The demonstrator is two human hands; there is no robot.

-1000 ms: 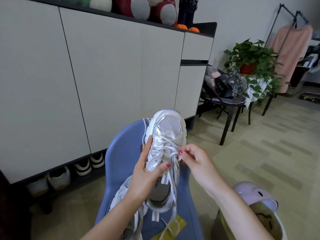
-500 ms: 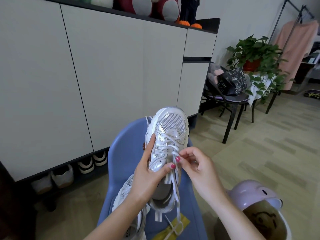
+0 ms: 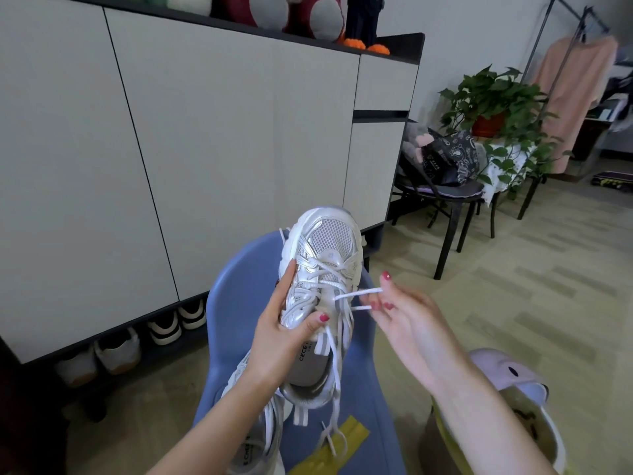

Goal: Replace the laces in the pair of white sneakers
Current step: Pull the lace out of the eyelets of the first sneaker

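Observation:
My left hand grips a white and silver sneaker by its side, toe pointing away, above a blue chair. My right hand pinches a loop of the white lace and holds it out to the right of the eyelets. Loose lace ends hang down past the heel. The second white sneaker lies on the seat under my left forearm, partly hidden.
A yellow packet lies on the seat at the front. A pale cabinet stands behind the chair with shoes under it. A dark chair, a plant and a lidded bin are to the right.
My right hand has moved right, away from the shoe, drawing a loop of lace out of the eyelets. The left hand keeps its grip on the sneaker.

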